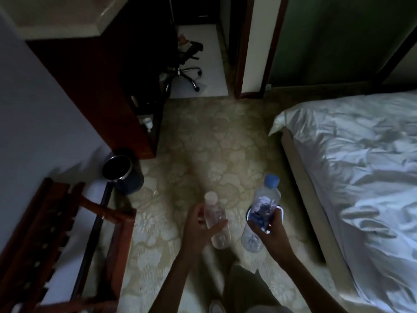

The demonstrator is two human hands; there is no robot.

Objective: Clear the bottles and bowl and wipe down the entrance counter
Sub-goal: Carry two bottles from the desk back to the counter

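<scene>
My left hand [198, 229] grips a clear plastic bottle with a white cap [215, 220], held tilted above the carpet. A second clear bottle with a blue cap and blue label [262, 204] is in my right hand [269, 231], together with the rim of a small white bowl [281, 210] that shows behind the bottle. Both bottles look nearly empty. The counter [58, 16] with a pale stone top stands at the upper left, far from both hands.
A dark round bin [120, 173] stands on the patterned carpet by the wooden cabinet [97, 86]. A wooden rack [52, 240] is at the lower left, a bed with white sheets [361, 166] on the right. An office chair [187, 62] stands in the far room.
</scene>
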